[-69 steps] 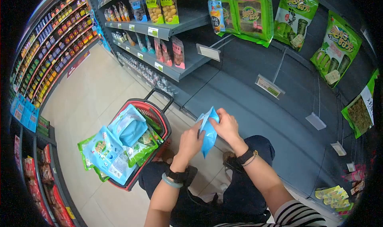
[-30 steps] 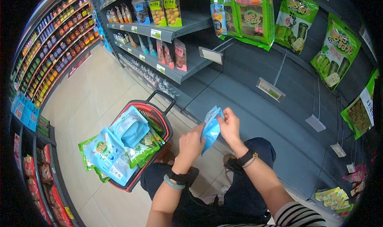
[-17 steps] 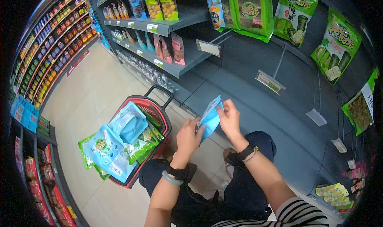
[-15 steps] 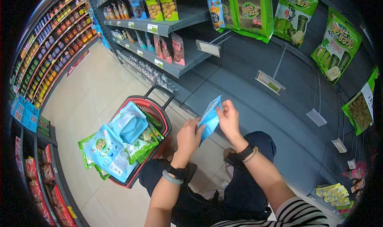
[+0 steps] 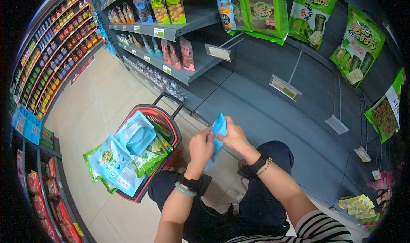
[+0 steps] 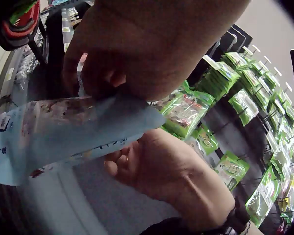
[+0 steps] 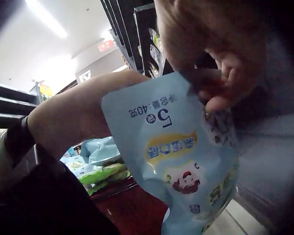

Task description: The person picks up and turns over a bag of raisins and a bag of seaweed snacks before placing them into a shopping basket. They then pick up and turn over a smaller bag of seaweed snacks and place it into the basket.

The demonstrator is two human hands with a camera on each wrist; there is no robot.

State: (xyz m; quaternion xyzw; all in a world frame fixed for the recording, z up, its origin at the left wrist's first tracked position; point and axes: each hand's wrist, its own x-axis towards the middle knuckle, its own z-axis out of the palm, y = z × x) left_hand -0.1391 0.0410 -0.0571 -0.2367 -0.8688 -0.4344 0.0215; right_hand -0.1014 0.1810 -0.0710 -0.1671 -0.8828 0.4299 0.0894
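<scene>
A light blue snack pouch (image 5: 218,130) is held up between both hands in front of the knees, turned nearly edge-on in the head view. My left hand (image 5: 200,148) grips its left side, and my right hand (image 5: 232,136) pinches its right side near the upper end. In the right wrist view the printed face of the pouch (image 7: 171,142) shows a cartoon figure and upside-down lettering, with the right hand (image 7: 215,54) at its edge. The left wrist view shows the pouch (image 6: 54,132) stretching out below the left hand (image 6: 127,44); some of the left fingers are hidden.
A red shopping basket (image 5: 173,130) stands on the floor to the left, heaped with blue pouches (image 5: 117,164) and green snack bags (image 5: 149,162). Grey shelves (image 5: 205,19) hold packets ahead. Green seaweed bags (image 5: 311,16) hang from hooks at right, above a low grey ledge (image 5: 265,136).
Both hands have tilted and turned the pouch about. Since half a second ago it has come down and left, going from its broad side to nearly edge-on, and the right hand has moved toward the left.
</scene>
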